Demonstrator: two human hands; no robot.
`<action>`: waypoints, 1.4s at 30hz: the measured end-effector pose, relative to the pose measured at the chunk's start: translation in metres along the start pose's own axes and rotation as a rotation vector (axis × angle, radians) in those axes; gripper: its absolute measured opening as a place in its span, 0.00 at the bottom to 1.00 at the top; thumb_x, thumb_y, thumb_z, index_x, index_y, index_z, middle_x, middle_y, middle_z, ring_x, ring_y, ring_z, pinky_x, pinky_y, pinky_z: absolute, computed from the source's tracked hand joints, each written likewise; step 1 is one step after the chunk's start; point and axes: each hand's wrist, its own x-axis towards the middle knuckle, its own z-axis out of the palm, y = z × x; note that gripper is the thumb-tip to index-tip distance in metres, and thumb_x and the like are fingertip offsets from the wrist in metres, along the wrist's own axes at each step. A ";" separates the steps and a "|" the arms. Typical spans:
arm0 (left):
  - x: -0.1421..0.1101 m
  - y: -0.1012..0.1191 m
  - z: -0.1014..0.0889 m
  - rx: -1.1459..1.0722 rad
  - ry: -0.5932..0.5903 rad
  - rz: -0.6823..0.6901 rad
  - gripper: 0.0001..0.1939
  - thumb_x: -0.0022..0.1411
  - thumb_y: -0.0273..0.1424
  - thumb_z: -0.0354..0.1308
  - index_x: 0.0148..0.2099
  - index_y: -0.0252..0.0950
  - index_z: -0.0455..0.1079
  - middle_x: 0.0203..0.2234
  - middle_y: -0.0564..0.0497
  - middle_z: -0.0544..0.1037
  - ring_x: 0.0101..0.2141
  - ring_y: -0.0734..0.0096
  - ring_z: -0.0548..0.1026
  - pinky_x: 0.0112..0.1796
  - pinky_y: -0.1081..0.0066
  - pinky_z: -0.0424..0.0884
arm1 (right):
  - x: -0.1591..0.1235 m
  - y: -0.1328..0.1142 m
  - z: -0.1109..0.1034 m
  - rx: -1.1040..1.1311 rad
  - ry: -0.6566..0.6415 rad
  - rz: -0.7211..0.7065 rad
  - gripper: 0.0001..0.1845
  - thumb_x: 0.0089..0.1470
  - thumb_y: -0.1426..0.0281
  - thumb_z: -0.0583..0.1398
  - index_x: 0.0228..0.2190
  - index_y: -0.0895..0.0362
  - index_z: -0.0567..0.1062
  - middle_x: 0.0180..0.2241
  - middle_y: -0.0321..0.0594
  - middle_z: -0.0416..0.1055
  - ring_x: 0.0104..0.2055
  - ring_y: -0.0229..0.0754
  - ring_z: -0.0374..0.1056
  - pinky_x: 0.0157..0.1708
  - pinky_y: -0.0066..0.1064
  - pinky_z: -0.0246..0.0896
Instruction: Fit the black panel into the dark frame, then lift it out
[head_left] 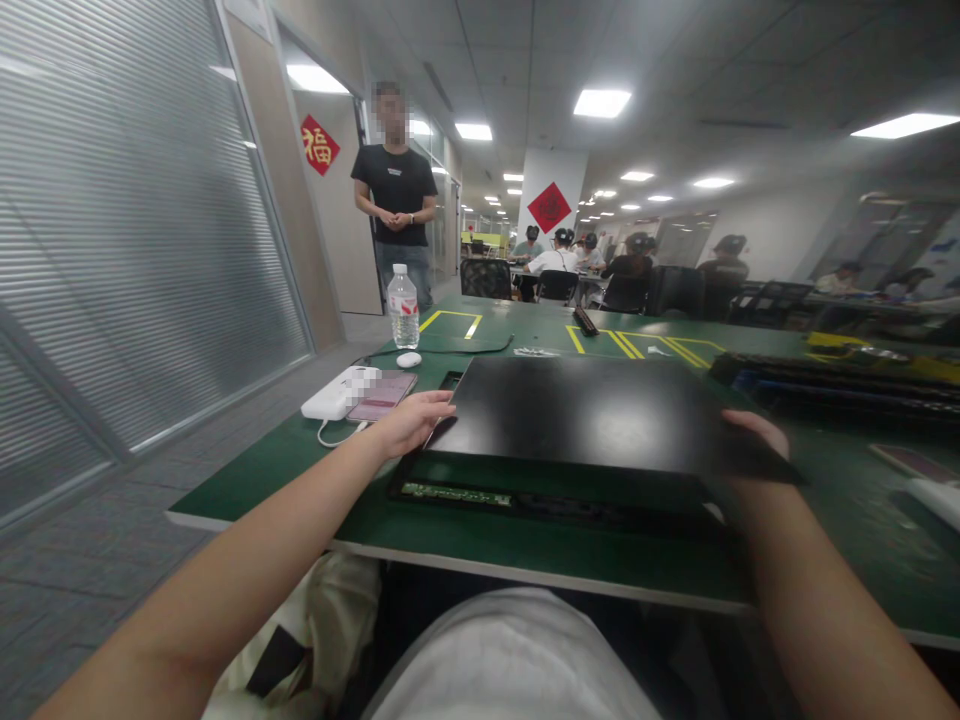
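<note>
A flat, glossy black screen panel (585, 415) is held level just above the green table between my two hands. My left hand (416, 422) grips its left edge, with fingers on top at the corner side. At the opposite edge, my right hand (757, 435) is closed on the panel, slightly blurred and partly hidden by it. Beneath lies a black frame (600, 515), mostly covered by the panel. A narrow green circuit board (457, 494) shows along the frame's near side.
Left of the panel are a phone (386, 398), a white power bank (330, 396) with cable, a round white object (409, 360) and a water bottle (403, 310). Black strips (825, 385) are stacked at right. A person (394, 195) stands beyond the green table (285, 465); others sit farther back.
</note>
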 end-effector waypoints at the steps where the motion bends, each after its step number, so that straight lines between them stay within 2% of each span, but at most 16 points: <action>1: 0.000 -0.001 0.000 -0.006 0.002 -0.007 0.16 0.50 0.24 0.64 0.43 0.33 0.75 0.39 0.44 0.83 0.44 0.60 0.80 0.51 0.62 0.74 | -0.002 0.000 0.001 -0.037 -0.003 0.025 0.09 0.43 0.83 0.59 0.26 0.60 0.75 0.21 0.37 0.72 0.20 0.37 0.68 0.27 0.28 0.71; 4: -0.001 -0.001 0.000 -0.047 -0.007 -0.013 0.18 0.48 0.22 0.66 0.44 0.33 0.75 0.38 0.45 0.84 0.42 0.60 0.81 0.48 0.63 0.76 | -0.010 0.000 0.006 -0.067 -0.083 0.022 0.11 0.43 0.83 0.58 0.29 0.60 0.76 0.23 0.38 0.75 0.22 0.38 0.70 0.27 0.28 0.72; 7: 0.000 0.003 -0.001 -0.110 -0.009 -0.011 0.18 0.47 0.22 0.66 0.43 0.32 0.76 0.35 0.46 0.84 0.35 0.62 0.82 0.38 0.67 0.78 | -0.013 0.000 0.008 -0.124 -0.207 0.083 0.13 0.45 0.82 0.57 0.31 0.58 0.77 0.25 0.39 0.77 0.22 0.41 0.72 0.30 0.32 0.75; 12: -0.001 0.015 -0.008 -0.265 0.053 0.057 0.16 0.47 0.20 0.65 0.42 0.30 0.78 0.30 0.47 0.83 0.26 0.71 0.78 0.27 0.76 0.72 | -0.010 0.007 0.007 -0.265 -0.385 0.172 0.13 0.47 0.78 0.58 0.34 0.55 0.78 0.30 0.40 0.80 0.30 0.46 0.77 0.36 0.36 0.75; 15: -0.003 0.023 -0.014 -0.347 0.073 0.138 0.17 0.46 0.20 0.63 0.42 0.30 0.78 0.30 0.49 0.83 0.25 0.72 0.77 0.26 0.76 0.71 | -0.009 0.013 0.006 -0.358 -0.555 0.252 0.17 0.48 0.74 0.59 0.41 0.53 0.79 0.36 0.42 0.81 0.38 0.51 0.78 0.40 0.41 0.75; 18: -0.006 0.029 -0.018 -0.376 0.063 0.206 0.16 0.45 0.21 0.62 0.40 0.30 0.78 0.30 0.49 0.82 0.26 0.71 0.76 0.27 0.75 0.70 | -0.009 0.017 0.005 -0.416 -0.632 0.327 0.18 0.48 0.70 0.60 0.43 0.54 0.79 0.40 0.45 0.81 0.41 0.54 0.78 0.42 0.45 0.74; 21: -0.007 0.032 -0.018 -0.375 0.086 0.241 0.14 0.44 0.21 0.62 0.37 0.30 0.78 0.29 0.50 0.81 0.25 0.70 0.75 0.27 0.74 0.70 | -0.007 0.018 0.003 -0.477 -0.624 0.321 0.16 0.48 0.70 0.60 0.40 0.56 0.79 0.39 0.47 0.81 0.40 0.54 0.78 0.41 0.44 0.74; 26: -0.005 0.031 -0.016 -0.350 0.116 0.239 0.16 0.42 0.22 0.61 0.37 0.30 0.78 0.29 0.50 0.81 0.26 0.70 0.75 0.27 0.74 0.70 | 0.005 0.019 0.000 -0.514 -0.569 0.204 0.15 0.49 0.72 0.58 0.39 0.57 0.78 0.39 0.50 0.80 0.39 0.50 0.77 0.39 0.39 0.74; 30: -0.006 0.031 -0.016 -0.326 0.171 0.188 0.21 0.39 0.21 0.62 0.41 0.31 0.77 0.29 0.51 0.81 0.25 0.71 0.75 0.25 0.74 0.69 | 0.012 0.018 -0.002 -0.457 -0.450 0.197 0.17 0.49 0.76 0.57 0.43 0.58 0.75 0.35 0.50 0.79 0.35 0.46 0.77 0.32 0.33 0.73; 33: -0.007 0.031 -0.016 -0.275 0.226 0.142 0.23 0.38 0.21 0.61 0.41 0.32 0.76 0.28 0.52 0.81 0.23 0.70 0.74 0.23 0.74 0.68 | 0.012 0.017 -0.003 -0.456 -0.412 0.188 0.18 0.50 0.76 0.57 0.45 0.57 0.72 0.34 0.49 0.79 0.32 0.45 0.76 0.27 0.32 0.72; 37: -0.006 0.029 -0.017 -0.207 0.262 0.087 0.22 0.36 0.21 0.59 0.39 0.32 0.73 0.24 0.52 0.78 0.22 0.68 0.74 0.21 0.73 0.67 | 0.011 0.017 -0.003 -0.466 -0.371 0.169 0.19 0.50 0.77 0.57 0.45 0.56 0.71 0.33 0.49 0.79 0.31 0.45 0.76 0.26 0.31 0.71; 42: -0.005 0.027 -0.015 -0.183 0.265 0.041 0.21 0.34 0.20 0.57 0.37 0.34 0.70 0.24 0.53 0.77 0.22 0.67 0.74 0.21 0.72 0.69 | 0.011 0.015 -0.002 -0.485 -0.341 0.135 0.17 0.50 0.77 0.56 0.44 0.56 0.70 0.31 0.48 0.79 0.29 0.44 0.76 0.25 0.30 0.70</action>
